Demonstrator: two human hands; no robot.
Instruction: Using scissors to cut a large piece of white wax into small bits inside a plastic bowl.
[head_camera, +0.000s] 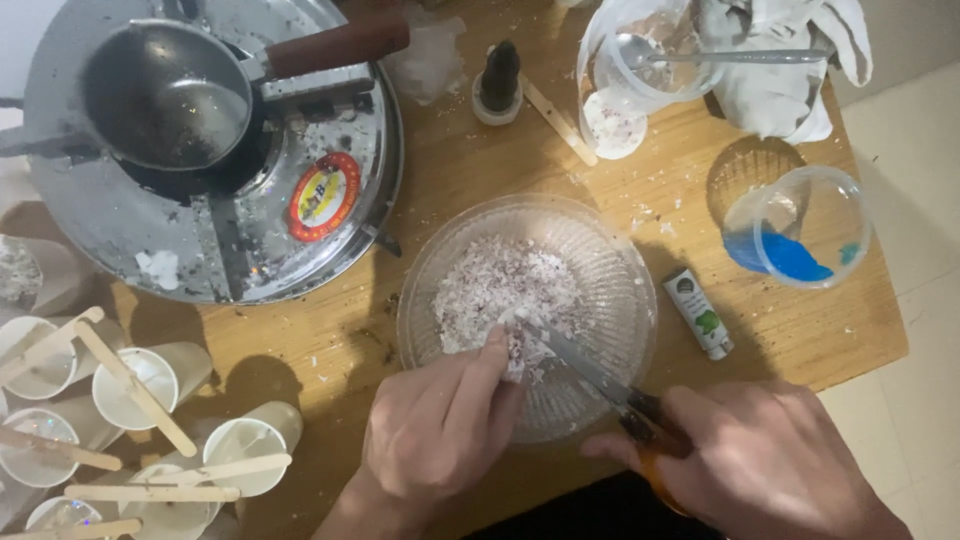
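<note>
Waxy white shavings (500, 290) lie heaped in a clear ribbed bowl (610, 250) on the wooden table (800, 330), and in the head view the left hand (440, 430) reaches in from the near rim, fingers pinched shut on a pale lump (515, 345) at the heap's near edge. Just to its right, the right hand (760, 465) is closed round the dark-and-orange handle of a knife (590, 370), whose blade slants up and to the left so that its tip touches the lump, both hands about equally near it.
</note>
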